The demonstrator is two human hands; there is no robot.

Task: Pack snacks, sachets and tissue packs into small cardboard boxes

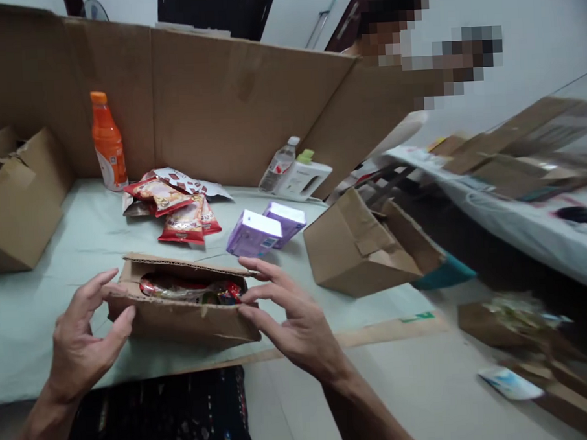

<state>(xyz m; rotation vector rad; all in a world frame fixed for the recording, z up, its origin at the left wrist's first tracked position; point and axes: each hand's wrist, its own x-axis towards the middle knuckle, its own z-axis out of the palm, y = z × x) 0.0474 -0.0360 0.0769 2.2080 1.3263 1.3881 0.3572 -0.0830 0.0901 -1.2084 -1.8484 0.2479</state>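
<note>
A small open cardboard box (191, 325) sits at the table's near edge, between my two hands. Inside it lie shiny wrapped packages (180, 286) in red and clear plastic; their kind is hard to make out. My left hand (87, 333) grips the box's left end, thumb at the front wall and fingers by the far corner. At the right end, my right hand (290, 317) holds the box with its fingers over the rim. Just beyond are two purple-and-white boxes (255, 233) and a pile of red snack packets (181, 215).
An orange bottle (109, 144) stands before a tall cardboard partition (220, 100). A clear bottle (279, 165) and a white jug (304, 179) are farther right. Open cartons flank the table: one left (21, 212), one right (358, 249). Another person (392, 21) is behind the partition.
</note>
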